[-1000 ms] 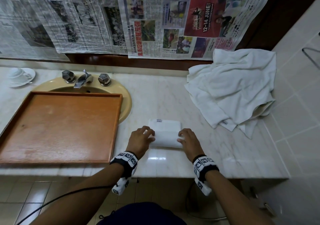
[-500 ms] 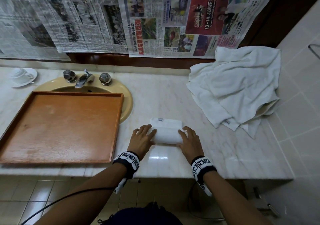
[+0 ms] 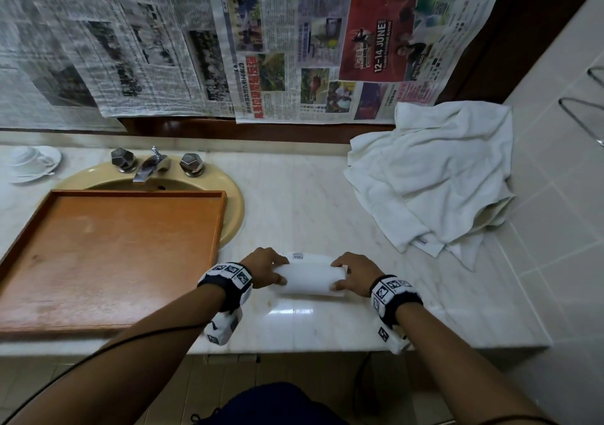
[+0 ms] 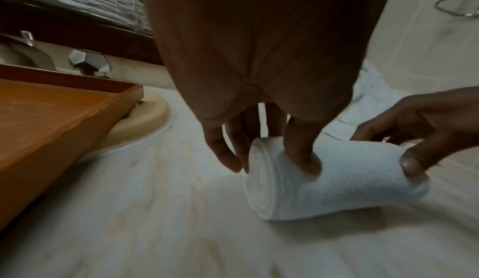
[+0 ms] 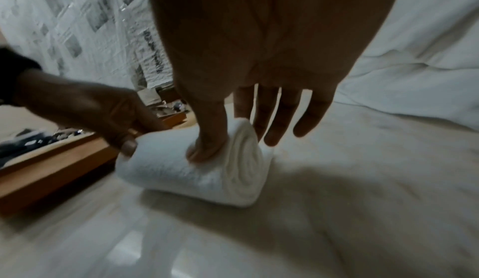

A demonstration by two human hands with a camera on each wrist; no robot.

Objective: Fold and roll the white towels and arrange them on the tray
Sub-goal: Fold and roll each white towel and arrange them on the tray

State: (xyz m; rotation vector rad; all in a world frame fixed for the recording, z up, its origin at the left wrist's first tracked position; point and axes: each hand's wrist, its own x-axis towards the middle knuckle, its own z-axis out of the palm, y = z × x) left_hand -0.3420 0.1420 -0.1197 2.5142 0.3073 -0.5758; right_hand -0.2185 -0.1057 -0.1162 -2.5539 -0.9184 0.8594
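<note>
A white towel (image 3: 310, 279), rolled into a thick cylinder (image 4: 337, 184), lies on the marble counter near its front edge. A short flat tail with a label shows behind the roll. My left hand (image 3: 265, 269) grips the roll's left end, with the thumb (image 4: 304, 159) pressed on its near side and the fingers behind. My right hand (image 3: 353, 274) grips the right end (image 5: 181, 171) the same way, thumb (image 5: 204, 149) in front. The brown wooden tray (image 3: 108, 254) sits to the left, over the sink, with nothing on it. A heap of loose white towels (image 3: 441, 179) lies at the back right.
A beige sink (image 3: 233, 195) with a chrome tap (image 3: 148, 166) lies partly under the tray. A white cup and saucer (image 3: 31, 163) stand far left. Newspaper (image 3: 294, 55) covers the back wall, and a tiled wall (image 3: 562, 195) bounds the right side.
The towel has rolled further from me, so the roll is thicker and the flat tail shorter. Both hands have shifted from on top of the roll to gripping its ends.
</note>
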